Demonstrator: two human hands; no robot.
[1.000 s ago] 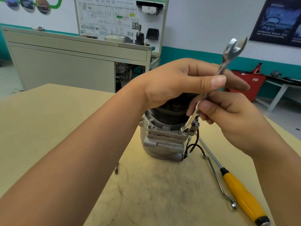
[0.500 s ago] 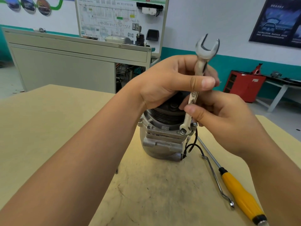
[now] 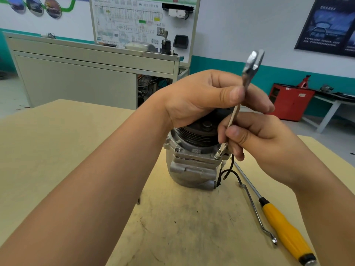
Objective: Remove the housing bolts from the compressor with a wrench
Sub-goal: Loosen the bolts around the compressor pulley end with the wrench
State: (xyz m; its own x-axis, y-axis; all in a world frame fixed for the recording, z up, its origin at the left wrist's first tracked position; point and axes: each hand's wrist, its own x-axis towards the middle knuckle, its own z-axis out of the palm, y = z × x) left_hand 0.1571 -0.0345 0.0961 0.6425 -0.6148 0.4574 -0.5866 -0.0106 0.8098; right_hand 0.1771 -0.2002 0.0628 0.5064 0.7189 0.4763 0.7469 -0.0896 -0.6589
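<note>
Both hands on one wrench (image 3: 234, 114), centre-right of frame. Left hand (image 3: 201, 96) reaches in from lower left and pinches the upper shaft between thumb pad and curled fingers; grip narrow, fully closed on the metal. Right hand (image 3: 265, 143) comes from the right edge and pinches the lower shaft between thumb tip and forefinger, other fingers curled under; also closed tight, no gap showing. Wrench is flat, bright steel, slim, standing steeply and leaning right at the top; its open-ended upper head rises above the left hand, blurred. Lower end sits on a bolt (image 3: 217, 156) at the right corner of the housing flange; how well it seats I cannot tell. Compressor (image 3: 192, 166) stands upright at centre of frame on a pale tan table (image 3: 57, 141), just below the hands: dull grey cast metal body, stacked flanges, rounded base, small bolt heads along the rim. On top, a black grooved pulley (image 3: 201, 133), partly hidden under the left palm. Thin black wire (image 3: 230, 169) loops off its right side. Table surface smooth, scuffed and smudged dark in front of the compressor. Lower right: screwdriver (image 3: 286, 229) with glossy yellow handle and black ends, shaft pointing toward the compressor; just beside it a thin bent steel rod (image 3: 253, 206) with a small hooked end. Background: grey cabinet (image 3: 86, 77) upper left, red cabinet (image 3: 290, 100) at right.
</note>
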